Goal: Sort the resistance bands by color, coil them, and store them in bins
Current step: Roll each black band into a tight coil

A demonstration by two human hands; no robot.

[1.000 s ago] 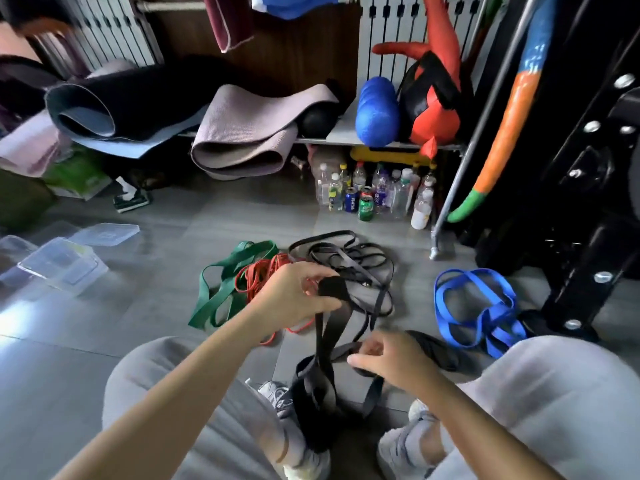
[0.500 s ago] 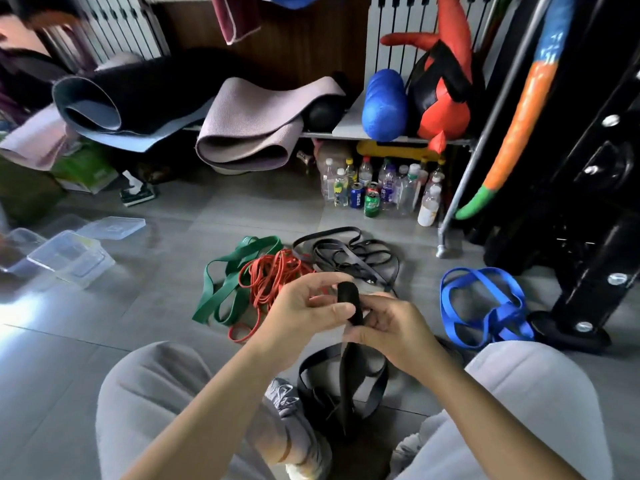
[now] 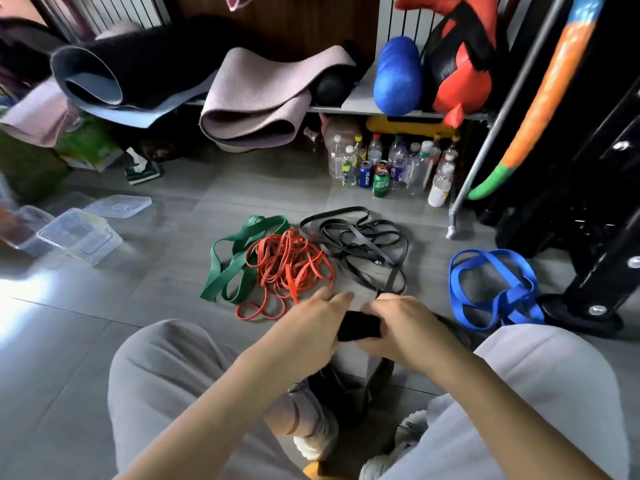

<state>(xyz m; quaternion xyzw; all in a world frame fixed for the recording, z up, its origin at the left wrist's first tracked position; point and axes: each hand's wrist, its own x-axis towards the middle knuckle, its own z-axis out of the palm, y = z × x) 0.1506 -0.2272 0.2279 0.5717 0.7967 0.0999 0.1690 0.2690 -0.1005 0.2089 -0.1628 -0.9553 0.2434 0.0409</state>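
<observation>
A wide black band (image 3: 358, 325) is rolled into a small coil between my hands, its loose tail hanging down between my knees. My left hand (image 3: 311, 330) grips the coil's left side and my right hand (image 3: 405, 327) curls round its right side. On the floor beyond lie green bands (image 3: 235, 258), a tangle of orange-red bands (image 3: 291, 265), thin black bands (image 3: 363, 244) and blue bands (image 3: 491, 285) at the right. Clear plastic bins (image 3: 79, 233) sit at the far left, with a lid (image 3: 117, 206) beside them.
Rolled yoga mats (image 3: 256, 98) rest on a low shelf at the back. Several bottles and cans (image 3: 388, 168) stand under it. A black rack base (image 3: 588, 306) and a metal shelf leg (image 3: 453, 220) stand at the right. My grey-clad knees frame the bottom.
The black band went from hanging long in my raised left hand to a tight coil held low between both hands. My hands came together and dropped nearer my knees.
</observation>
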